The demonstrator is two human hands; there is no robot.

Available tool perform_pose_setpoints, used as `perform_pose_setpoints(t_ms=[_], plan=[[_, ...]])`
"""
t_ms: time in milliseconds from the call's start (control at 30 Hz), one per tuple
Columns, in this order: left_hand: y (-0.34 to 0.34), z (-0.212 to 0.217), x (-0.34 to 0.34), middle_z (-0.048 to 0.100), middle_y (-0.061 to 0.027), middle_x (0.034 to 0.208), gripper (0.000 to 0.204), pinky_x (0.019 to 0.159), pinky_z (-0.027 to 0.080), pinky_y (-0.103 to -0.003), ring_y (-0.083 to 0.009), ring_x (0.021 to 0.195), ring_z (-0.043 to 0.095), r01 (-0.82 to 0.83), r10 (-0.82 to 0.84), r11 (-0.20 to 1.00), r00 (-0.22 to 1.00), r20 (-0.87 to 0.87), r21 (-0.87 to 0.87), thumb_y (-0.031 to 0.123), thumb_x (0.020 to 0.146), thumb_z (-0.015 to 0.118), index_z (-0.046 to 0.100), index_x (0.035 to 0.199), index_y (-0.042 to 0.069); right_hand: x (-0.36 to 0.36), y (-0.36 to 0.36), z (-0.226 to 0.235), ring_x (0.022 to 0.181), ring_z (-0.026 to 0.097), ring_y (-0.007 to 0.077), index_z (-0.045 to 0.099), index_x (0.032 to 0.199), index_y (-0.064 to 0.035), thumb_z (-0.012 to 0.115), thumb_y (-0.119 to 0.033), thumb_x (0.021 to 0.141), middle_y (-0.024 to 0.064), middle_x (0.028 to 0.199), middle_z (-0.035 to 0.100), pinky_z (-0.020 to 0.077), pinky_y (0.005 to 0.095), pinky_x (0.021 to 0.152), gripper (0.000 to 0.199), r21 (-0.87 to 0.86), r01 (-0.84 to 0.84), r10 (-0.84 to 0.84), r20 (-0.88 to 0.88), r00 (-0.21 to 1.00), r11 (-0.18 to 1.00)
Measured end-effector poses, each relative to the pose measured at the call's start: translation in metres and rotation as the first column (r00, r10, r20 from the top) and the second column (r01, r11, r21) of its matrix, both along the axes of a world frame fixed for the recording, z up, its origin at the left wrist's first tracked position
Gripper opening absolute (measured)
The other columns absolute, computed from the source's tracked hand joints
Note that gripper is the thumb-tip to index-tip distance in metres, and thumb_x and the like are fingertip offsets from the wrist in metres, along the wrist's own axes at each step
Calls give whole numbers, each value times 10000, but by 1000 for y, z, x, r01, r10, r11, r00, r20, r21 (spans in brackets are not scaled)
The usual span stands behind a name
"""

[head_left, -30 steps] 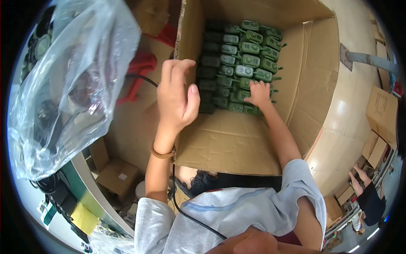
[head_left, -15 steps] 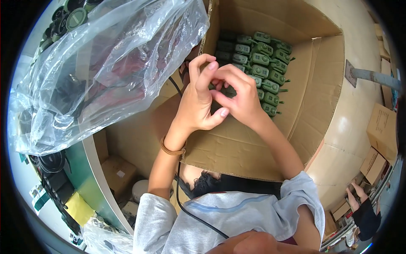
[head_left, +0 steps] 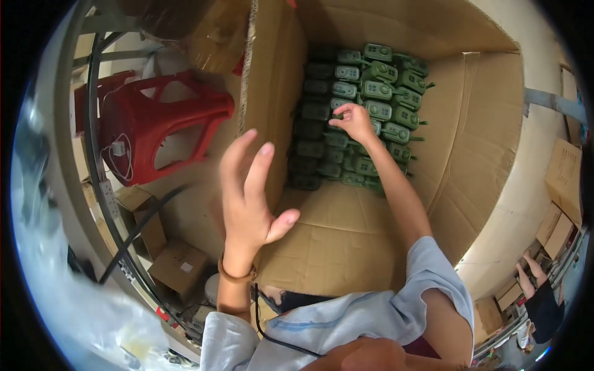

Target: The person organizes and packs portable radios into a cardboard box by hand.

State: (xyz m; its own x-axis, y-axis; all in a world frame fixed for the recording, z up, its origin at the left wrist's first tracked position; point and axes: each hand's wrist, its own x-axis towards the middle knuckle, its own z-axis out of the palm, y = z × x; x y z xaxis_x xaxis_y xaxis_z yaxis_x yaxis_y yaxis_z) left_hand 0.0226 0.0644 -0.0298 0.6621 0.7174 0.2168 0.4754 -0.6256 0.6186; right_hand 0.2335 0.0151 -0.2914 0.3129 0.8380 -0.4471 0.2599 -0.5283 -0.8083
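My left hand (head_left: 247,195) is raised in front of the near left part of a large cardboard box (head_left: 346,247), fingers spread, with nothing in it. Inside the box my right hand (head_left: 356,122) hangs over rows of green handheld devices (head_left: 377,91), each with a round part and many with a stubby antenna-like piece. Its thumb and index finger are bent toward each other in a pinch. Whether they hold or touch a device, I cannot make out. Darker devices (head_left: 312,111) lie along the box's shaded left side.
Left of the box, a red plastic stool (head_left: 167,123) lies on its side. A black cable (head_left: 148,216) crosses near a metal frame, with a smaller carton (head_left: 179,269) below. Blurred clear plastic (head_left: 68,266) is at the far left. Another person (head_left: 537,300) is at the lower right.
My hands, close together before, have parted. The right moved down into the box over the devices; the left moved left and spread its fingers. The clear plastic sheet swung away to the lower left.
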Motion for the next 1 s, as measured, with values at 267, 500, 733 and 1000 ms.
perform_pose_setpoints(t_ms=[267,500,733,1000], plan=[[-3,-7,-10,409,-233,1216,789,888,401,-460,-377,1087,469,-67,68,998,995,-71,18,684,775,454,458,1256,58,-29,21,-79,776,605,117,614,972,4,646,59,731,53,891,636,494,234,679,249,-9,243,-231,-344,910,970],[1,-6,-10,431,-231,1202,770,715,477,-365,-331,1002,511,-49,53,997,997,-54,66,675,782,464,481,1236,53,-45,30,-78,763,659,189,648,925,-11,685,13,672,124,861,674,519,293,690,256,60,193,-175,-230,957,979],[2,-6,-9,442,-230,1192,722,656,484,-319,-323,994,515,-41,49,993,996,-68,114,642,813,453,487,1229,53,-55,34,-82,788,641,284,670,896,-36,682,2,667,173,884,647,513,345,706,232,113,75,-71,-34,997,991],[1,-5,-7,451,-221,1169,687,661,489,-324,-335,1011,513,-48,55,993,996,-70,105,604,823,479,493,1219,42,-58,38,-76,805,617,317,682,849,-59,696,-41,656,163,860,635,501,399,712,194,95,-6,-5,116,993,995]])
